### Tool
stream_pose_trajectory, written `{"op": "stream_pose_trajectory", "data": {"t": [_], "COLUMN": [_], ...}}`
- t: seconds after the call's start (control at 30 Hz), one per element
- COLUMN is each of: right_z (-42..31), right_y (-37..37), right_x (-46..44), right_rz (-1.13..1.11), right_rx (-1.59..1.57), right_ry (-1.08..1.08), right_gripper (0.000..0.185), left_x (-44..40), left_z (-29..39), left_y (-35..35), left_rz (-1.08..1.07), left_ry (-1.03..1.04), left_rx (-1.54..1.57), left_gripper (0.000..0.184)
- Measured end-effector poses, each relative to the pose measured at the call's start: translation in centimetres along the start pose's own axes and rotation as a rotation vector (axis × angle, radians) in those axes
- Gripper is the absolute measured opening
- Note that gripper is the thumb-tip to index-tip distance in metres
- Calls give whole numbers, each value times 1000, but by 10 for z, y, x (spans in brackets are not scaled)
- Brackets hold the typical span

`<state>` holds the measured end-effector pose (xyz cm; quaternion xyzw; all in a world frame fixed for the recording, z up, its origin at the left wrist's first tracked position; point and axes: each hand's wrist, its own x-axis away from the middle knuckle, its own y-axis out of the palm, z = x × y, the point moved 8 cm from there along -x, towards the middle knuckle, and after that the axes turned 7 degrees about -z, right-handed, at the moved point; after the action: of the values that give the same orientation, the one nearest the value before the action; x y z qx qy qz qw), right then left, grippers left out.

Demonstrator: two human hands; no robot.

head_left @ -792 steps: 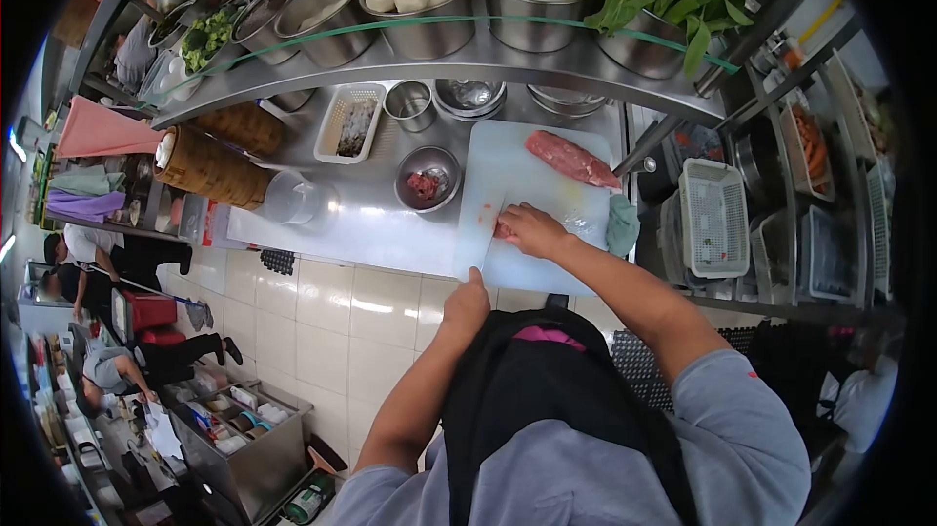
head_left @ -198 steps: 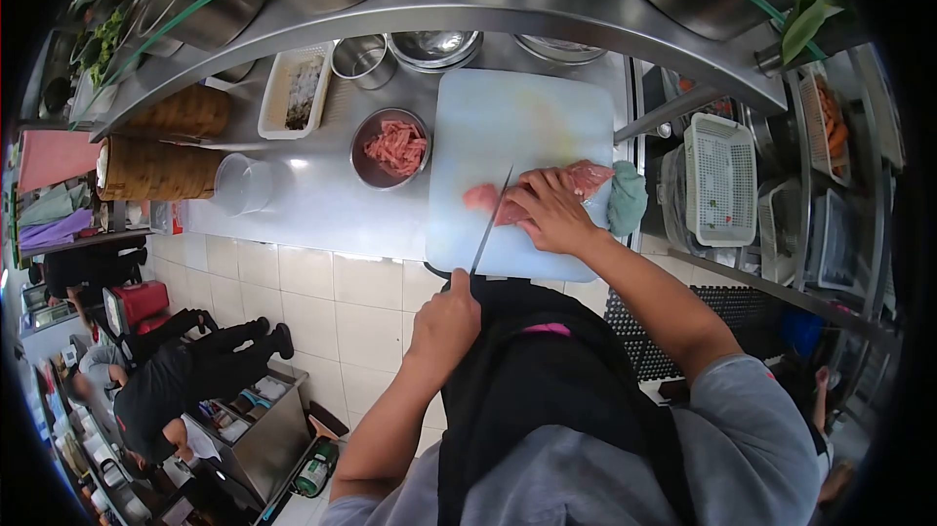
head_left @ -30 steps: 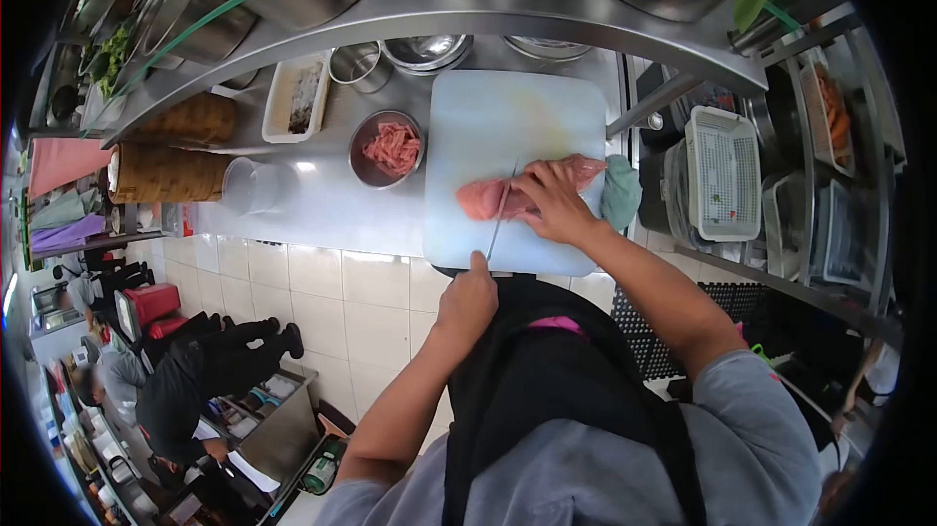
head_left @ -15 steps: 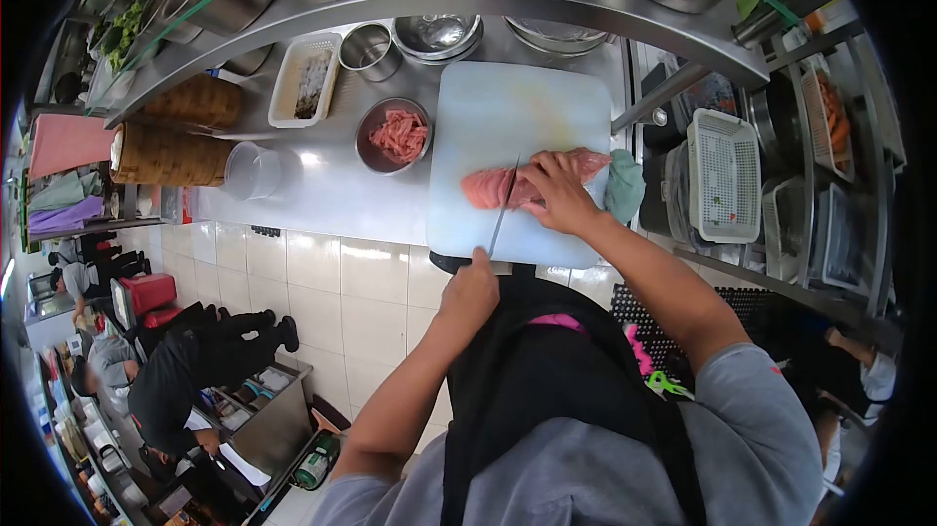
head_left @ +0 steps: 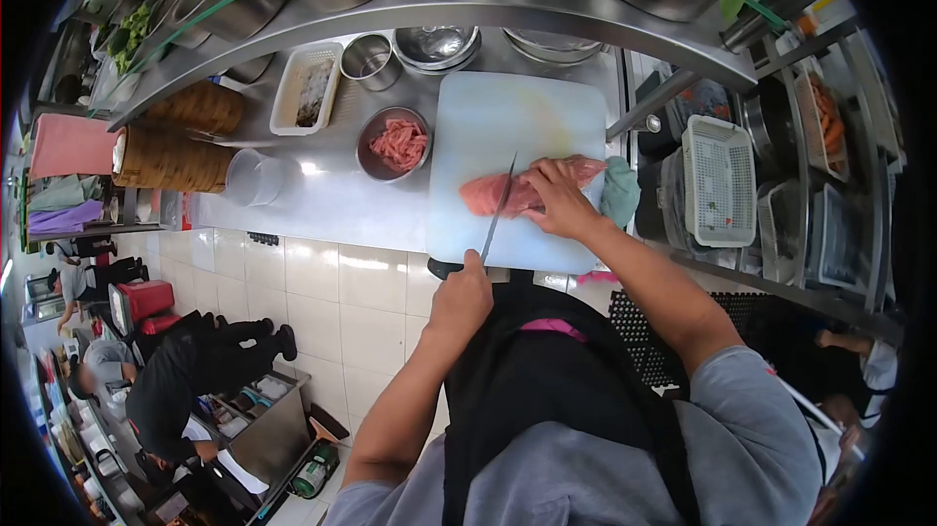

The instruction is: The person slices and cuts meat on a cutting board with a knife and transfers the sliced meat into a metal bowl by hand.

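Note:
A piece of raw meat (head_left: pixel 478 196) lies across the white cutting board (head_left: pixel 517 116), its left part marked by slices. My left hand (head_left: pixel 463 292) is closed round the handle of a knife (head_left: pixel 501 202), whose blade rests on or just above the meat. Pressing the meat from the right, my right hand (head_left: pixel 561 198) has its fingers curled close to the blade. Left of the board stands a steel bowl (head_left: pixel 367 160) with strips of cut meat (head_left: pixel 399 144). A green cloth (head_left: pixel 620 190) is bunched at the board's right edge.
Behind the board are a steel pot (head_left: pixel 371 62), stacked metal bowls (head_left: pixel 436 46) and a white basket (head_left: pixel 285 111). Bamboo steamers (head_left: pixel 161 157) and a clear container (head_left: pixel 254 178) stand left. A steel shelf (head_left: pixel 459 17) spans overhead. Co-workers (head_left: pixel 166 389) are at the lower left.
The knife's blade has shifted slightly left over the meat, and my left hand has moved a little left and down. My right hand stays on the meat.

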<state>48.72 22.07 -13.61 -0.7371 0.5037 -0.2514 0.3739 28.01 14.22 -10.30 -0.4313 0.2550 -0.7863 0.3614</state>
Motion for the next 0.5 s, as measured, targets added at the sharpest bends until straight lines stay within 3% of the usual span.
{"op": "stream_pose_trajectory", "data": {"t": [0.23,0.43,0.5], "right_z": [-5,-5,-5], "right_y": [-6,-3,-1], "right_x": [-2,-2,1], "right_rz": [30,-1,-8], "right_rx": [21,17,12], "right_ry": [-49,-33,-27], "right_gripper": [59,60,60], "left_x": [6,-47,-74], "left_z": [5,2,5], "left_y": [5,30,34], "left_rz": [-97,-27,114], "left_ry": [-22,15,122], "left_rx": [-59,-64,-29], "left_gripper": [21,20,19]}}
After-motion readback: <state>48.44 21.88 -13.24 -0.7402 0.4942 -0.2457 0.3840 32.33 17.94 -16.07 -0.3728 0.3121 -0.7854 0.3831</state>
